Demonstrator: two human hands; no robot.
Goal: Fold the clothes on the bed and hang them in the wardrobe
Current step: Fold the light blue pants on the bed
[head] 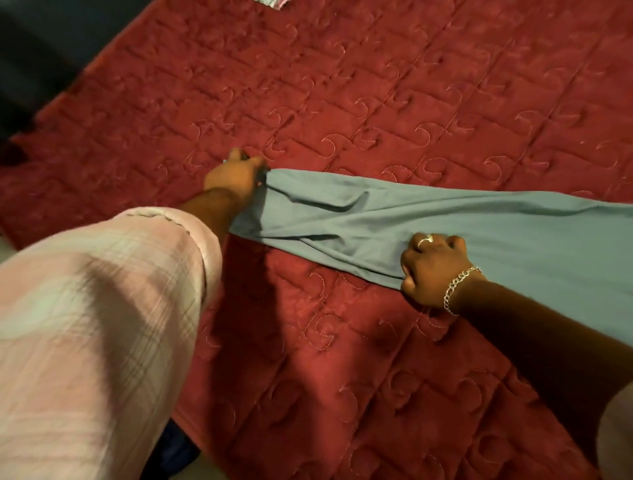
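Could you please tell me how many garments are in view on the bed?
2: a blue garment held by both hands mid-bed, and a patterned scrap at the top edge, mostly cut off.

Your bed is covered by a red quilt (376, 85) stitched in squares and swirls. A blue-grey garment (428, 219) lies flat across it, its narrow end bunched at your left fingers (255, 164), its near edge under your right fingers (435, 245). Beyond both, a scrap of patterned cloth (272, 2) lies at the far edge.
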